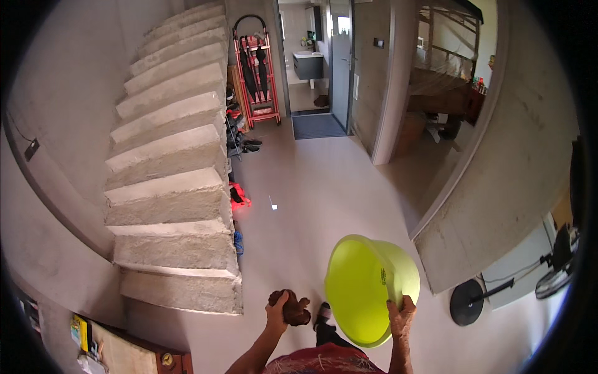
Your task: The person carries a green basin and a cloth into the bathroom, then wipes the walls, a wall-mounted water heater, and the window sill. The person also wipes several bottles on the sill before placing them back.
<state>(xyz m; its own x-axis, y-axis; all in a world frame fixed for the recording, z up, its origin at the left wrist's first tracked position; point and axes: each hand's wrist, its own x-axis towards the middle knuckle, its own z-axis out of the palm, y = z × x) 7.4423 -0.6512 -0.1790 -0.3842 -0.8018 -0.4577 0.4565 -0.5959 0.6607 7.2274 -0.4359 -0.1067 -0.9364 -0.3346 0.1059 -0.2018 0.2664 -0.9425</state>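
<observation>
In my left hand [278,311] is a crumpled dark brown cloth [298,311], bunched up with its folds hanging out past the fingers. My right hand [402,316] grips the rim of a large lime-green plastic basin [355,287]. The basin is tilted on its side, its mouth facing left toward the cloth, and its inside looks bare. Both hands are in front of my body, above the floor, with the cloth and basin apart. One of my feet [323,313] shows between them.
Rough concrete stairs [174,199] rise on the left, with shoes [240,146] along their side. A red folding ladder [256,75] leans ahead, near a doorway with a grey mat [319,125]. A fan with a round black base [466,302] stands right. A wooden table [121,349] is lower left.
</observation>
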